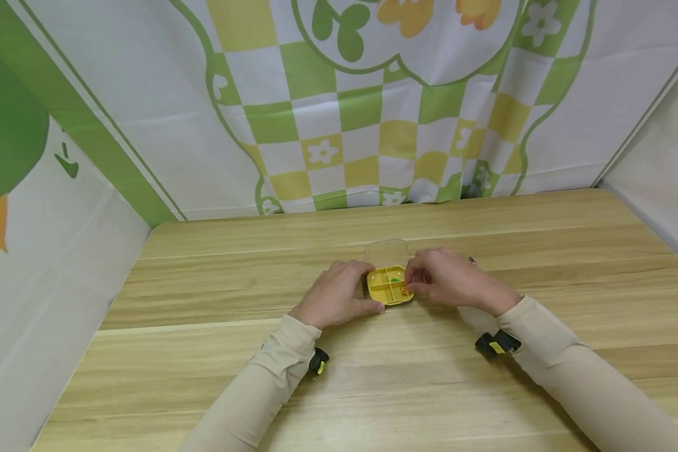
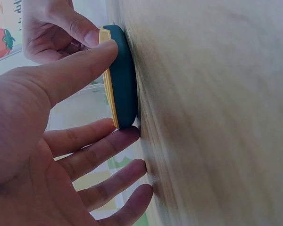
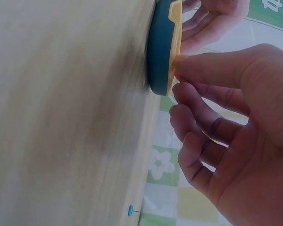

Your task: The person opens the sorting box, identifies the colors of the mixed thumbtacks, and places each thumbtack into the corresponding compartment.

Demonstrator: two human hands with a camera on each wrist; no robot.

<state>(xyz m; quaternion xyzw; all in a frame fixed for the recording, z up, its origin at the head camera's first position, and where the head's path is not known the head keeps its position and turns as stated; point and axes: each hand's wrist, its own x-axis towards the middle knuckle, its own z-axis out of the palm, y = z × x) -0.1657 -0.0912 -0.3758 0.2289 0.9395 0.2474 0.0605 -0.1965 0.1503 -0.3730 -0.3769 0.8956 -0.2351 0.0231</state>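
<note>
A small pill box (image 1: 381, 294) lies on the table with its clear lid (image 1: 385, 252) raised at the far side. Its yellow inside has four-way dividers, and its outer shell (image 2: 123, 80) is dark teal. My left hand (image 1: 339, 295) grips the box from the left, thumb at the near edge and fingers at the far end. My right hand (image 1: 443, 279) has its thumb and forefinger tips down at the right-hand compartments, other fingers curled. A green piece (image 1: 395, 280) and orange pieces (image 1: 404, 291) lie in those compartments. I cannot tell whether the right fingertips pinch one.
On the wooden table (image 1: 203, 376), a blue pushpin (image 3: 130, 210) lies beyond the right hand. A patterned cloth (image 1: 339, 125) hangs behind the far table edge, with white panels at both sides.
</note>
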